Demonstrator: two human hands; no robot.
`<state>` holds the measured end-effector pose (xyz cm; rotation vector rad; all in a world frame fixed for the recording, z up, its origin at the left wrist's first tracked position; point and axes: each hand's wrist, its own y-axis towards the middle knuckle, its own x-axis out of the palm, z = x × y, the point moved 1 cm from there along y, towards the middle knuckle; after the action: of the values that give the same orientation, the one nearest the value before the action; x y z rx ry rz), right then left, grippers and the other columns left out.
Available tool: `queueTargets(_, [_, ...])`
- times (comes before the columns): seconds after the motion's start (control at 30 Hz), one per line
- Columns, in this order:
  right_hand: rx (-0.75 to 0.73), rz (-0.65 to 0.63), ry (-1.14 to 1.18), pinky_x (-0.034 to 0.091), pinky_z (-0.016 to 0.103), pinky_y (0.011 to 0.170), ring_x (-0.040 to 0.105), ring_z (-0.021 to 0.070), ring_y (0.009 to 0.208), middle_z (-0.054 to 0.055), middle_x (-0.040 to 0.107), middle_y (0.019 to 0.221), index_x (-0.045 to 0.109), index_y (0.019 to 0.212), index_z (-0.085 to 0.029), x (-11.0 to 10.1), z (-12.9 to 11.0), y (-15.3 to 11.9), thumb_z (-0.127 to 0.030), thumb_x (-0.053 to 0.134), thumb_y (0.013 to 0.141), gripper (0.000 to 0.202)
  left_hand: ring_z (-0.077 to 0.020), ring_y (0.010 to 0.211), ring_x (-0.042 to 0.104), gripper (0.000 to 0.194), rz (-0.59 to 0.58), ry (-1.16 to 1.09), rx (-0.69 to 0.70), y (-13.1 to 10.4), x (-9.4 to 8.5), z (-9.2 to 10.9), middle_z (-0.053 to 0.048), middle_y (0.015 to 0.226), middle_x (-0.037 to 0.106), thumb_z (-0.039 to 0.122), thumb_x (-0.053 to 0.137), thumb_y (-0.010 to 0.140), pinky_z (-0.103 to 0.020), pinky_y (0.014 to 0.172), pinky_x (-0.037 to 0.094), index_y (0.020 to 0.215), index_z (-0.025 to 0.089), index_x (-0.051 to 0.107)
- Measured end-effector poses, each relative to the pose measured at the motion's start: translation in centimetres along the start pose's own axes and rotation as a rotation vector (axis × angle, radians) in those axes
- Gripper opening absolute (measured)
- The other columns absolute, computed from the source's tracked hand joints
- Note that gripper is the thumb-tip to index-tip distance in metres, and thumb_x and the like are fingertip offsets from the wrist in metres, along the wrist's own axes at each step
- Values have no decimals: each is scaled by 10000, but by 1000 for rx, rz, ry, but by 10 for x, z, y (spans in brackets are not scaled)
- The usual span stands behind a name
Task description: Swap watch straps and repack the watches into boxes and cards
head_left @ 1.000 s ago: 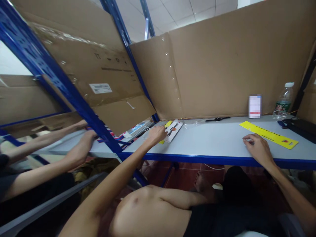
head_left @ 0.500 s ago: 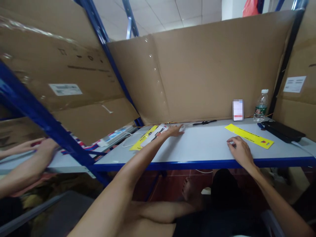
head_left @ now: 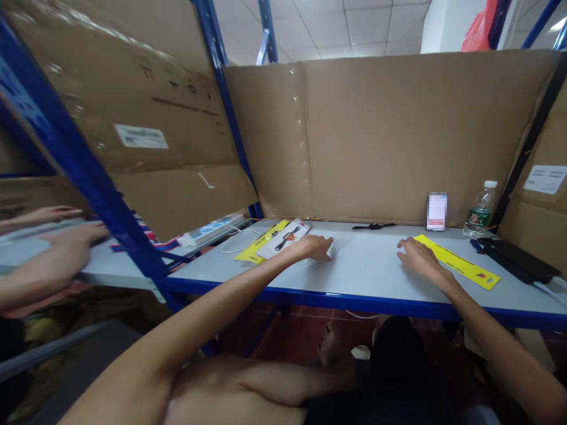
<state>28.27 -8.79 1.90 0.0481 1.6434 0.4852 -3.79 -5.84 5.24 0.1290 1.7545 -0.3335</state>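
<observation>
My left hand (head_left: 316, 247) reaches over the left-middle of the tabletop, palm down, thumb and fingers apart. I see nothing clearly held in it. Faint clear glints show on the surface just beyond its fingertips, too vague to name. Close to its wrist lies a white printed card (head_left: 278, 243) with a dark and orange picture, overlapping a yellow card (head_left: 248, 252). On the right, my right hand (head_left: 419, 258) is low over the table with its fingers spread and nothing in them. Beside it is a long yellow card (head_left: 465, 267) with small dark print.
Along the back stand a phone (head_left: 437, 211) and a water bottle (head_left: 480, 209), with a black watch-like strap (head_left: 373, 226) lying nearby. A black case (head_left: 518, 258) with a cable is at the right. Cardboard walls (head_left: 398, 136) enclose the table. Another person's hand (head_left: 75, 242) is at the left.
My left hand has drawn slightly back toward me. My right hand has moved forward and left, its fingers spreading more. The camera view has shifted a little.
</observation>
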Motion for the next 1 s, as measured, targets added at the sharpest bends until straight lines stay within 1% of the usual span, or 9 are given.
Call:
queueTargets(0.1, [-9,-143,-65,472,362,921,639,311,1189,211,644,1319,672,1236,-125,-3,-6,57,-157,465,985,327,-437,1156,665,681,-55,76,45,-14,-1,-1,-265,1291,667,381,671,810,-495,908,522,1439,162,531])
queueTargets(0.2, [73,-222,-97,478,380,937,635,338,1224,247,617,1373,665,1277,-94,8,-6,101,-43,455,938,402,-412,1125,685,702,-8,33,99,-24,1,3,-252,1257,688,284,643,789,-478,890,527,1470,175,511])
queueTargets(0.3, [121,-228,-104,481,401,968,633,349,1241,268,638,1345,648,1333,-83,23,-2,127,-9,474,910,464,-374,1126,686,751,17,44,207,-27,6,11,-226,1249,691,212,599,790,-445,887,529,1526,195,447])
queueTargets(0.4, [133,-241,-103,474,410,1002,642,350,1230,279,687,1248,665,1322,-72,36,5,141,-41,539,900,441,-337,1158,664,777,63,20,305,-26,10,16,-192,1280,673,185,570,803,-417,921,516,1558,214,392])
queueTargets(0.53, [120,-249,-110,450,399,1029,622,341,1255,273,680,1266,692,1273,-74,43,13,146,-58,551,906,394,-313,1206,631,733,133,-116,363,-18,15,12,-169,1336,644,358,620,861,-392,995,483,1546,224,397])
queueTargets(0.63, [100,-250,-109,460,372,982,629,326,1240,260,667,1299,696,1254,-95,42,16,140,-31,506,902,405,-329,1233,613,661,145,-181,363,-10,19,6,-183,1360,628,467,649,865,-399,1006,472,1454,205,504])
queueTargets(0.77, [76,-252,-68,469,290,855,668,290,1145,207,707,1235,706,1202,-131,40,19,127,-59,540,887,363,-324,1182,642,534,118,-228,347,0,22,1,-182,1276,676,460,673,848,-381,964,485,1298,178,617])
queueTargets(0.9, [77,-246,29,445,218,787,663,226,1080,125,739,1158,711,1193,-163,36,25,115,-122,635,855,349,-334,1130,655,462,179,-250,323,3,21,-3,-185,1200,701,475,716,796,-377,932,493,1136,162,696])
queueTargets(1.0, [101,-277,115,438,199,683,673,177,873,63,750,970,731,1165,-160,32,33,106,-188,687,834,335,-314,1093,659,405,208,-272,345,-3,18,-1,-155,1158,715,465,733,779,-364,929,492,1074,189,717])
